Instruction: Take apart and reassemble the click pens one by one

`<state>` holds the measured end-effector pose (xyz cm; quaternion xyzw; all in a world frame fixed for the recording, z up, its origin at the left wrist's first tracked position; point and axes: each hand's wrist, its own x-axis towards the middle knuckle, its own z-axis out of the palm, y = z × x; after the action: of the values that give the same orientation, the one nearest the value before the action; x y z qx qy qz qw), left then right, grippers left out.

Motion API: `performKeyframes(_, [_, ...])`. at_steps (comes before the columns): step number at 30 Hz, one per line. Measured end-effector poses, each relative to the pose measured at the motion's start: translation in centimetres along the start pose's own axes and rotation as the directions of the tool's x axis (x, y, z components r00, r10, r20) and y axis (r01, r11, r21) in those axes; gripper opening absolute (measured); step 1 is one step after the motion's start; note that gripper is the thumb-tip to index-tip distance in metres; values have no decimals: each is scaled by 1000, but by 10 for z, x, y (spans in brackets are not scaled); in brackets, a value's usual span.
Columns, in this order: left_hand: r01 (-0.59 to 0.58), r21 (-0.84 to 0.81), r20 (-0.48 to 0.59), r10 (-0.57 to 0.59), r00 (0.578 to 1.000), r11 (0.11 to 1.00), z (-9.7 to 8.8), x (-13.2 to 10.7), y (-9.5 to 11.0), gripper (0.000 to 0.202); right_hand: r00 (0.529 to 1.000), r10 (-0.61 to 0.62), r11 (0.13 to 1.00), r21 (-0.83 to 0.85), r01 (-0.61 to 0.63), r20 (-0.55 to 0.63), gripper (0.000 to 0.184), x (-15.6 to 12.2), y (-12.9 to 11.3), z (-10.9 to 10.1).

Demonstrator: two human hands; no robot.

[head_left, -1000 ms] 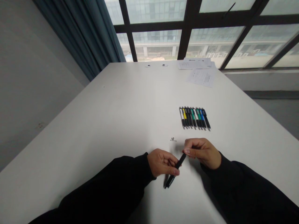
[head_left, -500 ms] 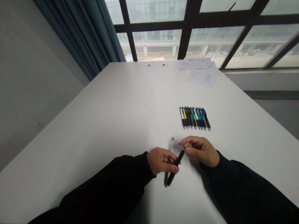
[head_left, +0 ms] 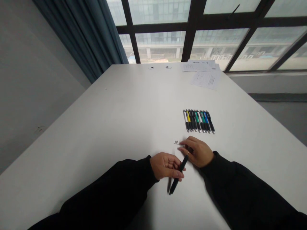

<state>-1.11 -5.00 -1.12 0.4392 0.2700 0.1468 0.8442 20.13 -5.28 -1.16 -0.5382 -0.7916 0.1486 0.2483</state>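
Note:
My left hand [head_left: 166, 166] is closed on a black pen [head_left: 178, 174], pinched between thumb and fingers and tilted with its upper end towards the right. A thin tip seems to show at that upper end. My right hand [head_left: 198, 151] reaches over the table with thumb and forefinger apart. Its fingertips are beside some tiny metallic pen parts [head_left: 176, 141], too small to tell exactly; one is a thin, short piece lying flat. Whether a fingertip touches it I cannot tell.
Beyond my right hand lies a neat row of several pens [head_left: 198, 121] with white, yellow, black, green and blue barrels. Paper sheets [head_left: 203, 75] rest at the far right of the white table [head_left: 134, 105]. Two cable holes [head_left: 167, 67] sit near its far edge, by the window.
My right hand has moved left and slightly forward from the pen's upper end to the tiny metallic parts. My left hand keeps the black pen in nearly the same place.

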Motion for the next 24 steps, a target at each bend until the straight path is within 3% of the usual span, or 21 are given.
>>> performKeyframes(7, [16,16,9,-16,1000,1000,1,2,2,38,999,37,997,-72,-39,-22,21,5,-8,1])
performKeyframes(11, [6,6,2,-6,1000,1000,1,2,2,37,999,-11,998,-61,13,31,20,6,-10,1])
performKeyframes(15, [8,-1,3,-8,1000,1000,1,1,2,38,999,-38,997,66,36,23,18,4,-4,-4])
performKeyframes(17, [12,2,-5,-12,1000,1000,0,1,1,39,1000,25,976,214,-24,-2,18,2,0,-7])
performKeyframes(19, [16,8,-9,-16,1000,1000,0,0,1,40,986,163,877,452,-165,43,22,1,3,-9])
performKeyframes(21, [19,11,-11,-19,1000,1000,0,0,1,41,950,267,668,679,-303,161,26,0,5,-9])
performKeyframes(24, [22,8,-17,-22,1000,1000,0,0,1,41,927,249,385,849,-362,282,32,-2,10,-9])
